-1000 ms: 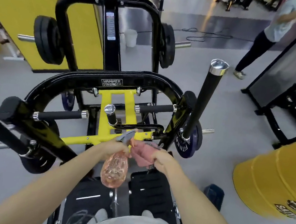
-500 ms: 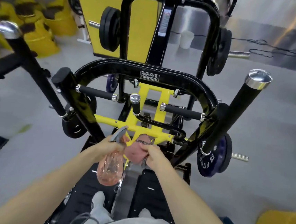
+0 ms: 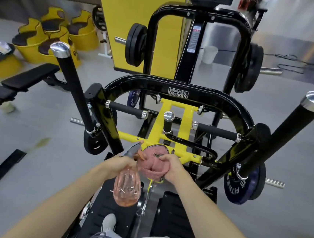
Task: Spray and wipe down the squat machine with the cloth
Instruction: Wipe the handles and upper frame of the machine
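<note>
The black and yellow squat machine [image 3: 176, 86] fills the middle of the head view, with two black footplates below me. My left hand [image 3: 118, 162] grips a clear pink spray bottle [image 3: 126, 188] by its neck, its grey nozzle pointing up and forward. My right hand [image 3: 172, 168] holds a bunched pink cloth [image 3: 150, 165] pressed against the lower yellow crossbar [image 3: 131, 136] of the frame. The two hands are close together, almost touching.
Two long black handles with chrome caps, the left handle [image 3: 72, 95] and the right handle [image 3: 288, 135], rise on either side of me. A black bench [image 3: 21, 81] and yellow barrels [image 3: 50, 37] stand at left. A blue weight plate [image 3: 242, 184] hangs at right. A white bucket [image 3: 209, 54] sits behind the machine.
My view has swung to the left, bringing the left handle, bench and barrels into sight. Both hands stay at the yellow crossbar, the cloth shifting slightly on it.
</note>
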`<action>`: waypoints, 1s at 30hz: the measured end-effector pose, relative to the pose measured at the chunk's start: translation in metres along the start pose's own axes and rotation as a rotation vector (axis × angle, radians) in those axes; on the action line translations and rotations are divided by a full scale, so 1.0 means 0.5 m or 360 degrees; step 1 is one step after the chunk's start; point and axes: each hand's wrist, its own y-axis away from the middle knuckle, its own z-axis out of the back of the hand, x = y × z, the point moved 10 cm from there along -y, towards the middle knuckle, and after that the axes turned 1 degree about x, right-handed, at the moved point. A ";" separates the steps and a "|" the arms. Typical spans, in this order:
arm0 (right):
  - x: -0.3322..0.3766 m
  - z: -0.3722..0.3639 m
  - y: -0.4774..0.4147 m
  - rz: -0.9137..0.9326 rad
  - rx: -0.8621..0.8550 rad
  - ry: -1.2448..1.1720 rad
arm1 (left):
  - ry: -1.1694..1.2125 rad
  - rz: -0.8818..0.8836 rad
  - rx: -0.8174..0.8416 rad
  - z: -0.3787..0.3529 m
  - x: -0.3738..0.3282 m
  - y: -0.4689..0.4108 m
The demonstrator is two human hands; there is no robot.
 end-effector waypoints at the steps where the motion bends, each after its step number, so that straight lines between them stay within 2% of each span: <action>1: -0.001 -0.007 -0.007 0.0025 -0.0037 -0.0018 | 0.0015 0.0010 -0.0016 0.013 -0.006 0.003; 5: -0.011 -0.040 -0.028 0.0108 -0.0213 0.0105 | 0.0004 0.0008 -0.0167 0.090 -0.021 0.006; 8: -0.021 -0.088 -0.037 0.0174 -0.0199 0.0120 | -0.0156 -0.0137 -0.0090 0.125 -0.045 0.010; 11: -0.033 -0.146 -0.047 0.0321 -0.0177 0.0101 | -0.0313 -0.0171 0.0057 0.133 -0.048 0.008; 13: -0.038 -0.189 -0.044 0.0354 -0.0120 -0.0052 | -0.0445 -0.0233 0.0194 0.114 -0.059 0.019; 16: -0.044 -0.220 -0.037 0.0248 -0.0090 -0.0186 | -0.0556 -0.0361 0.0326 0.089 -0.078 0.044; 20: -0.041 -0.211 -0.037 0.0247 -0.0069 -0.0087 | -0.0570 -0.0341 0.0487 0.072 -0.068 0.055; 25: -0.032 -0.187 -0.039 0.0335 -0.0204 -0.0221 | -0.0550 -0.0254 0.0457 0.114 -0.048 0.039; 30: -0.020 -0.185 -0.043 0.0441 -0.0329 -0.0321 | -0.0616 -0.0291 0.0368 0.153 -0.057 0.036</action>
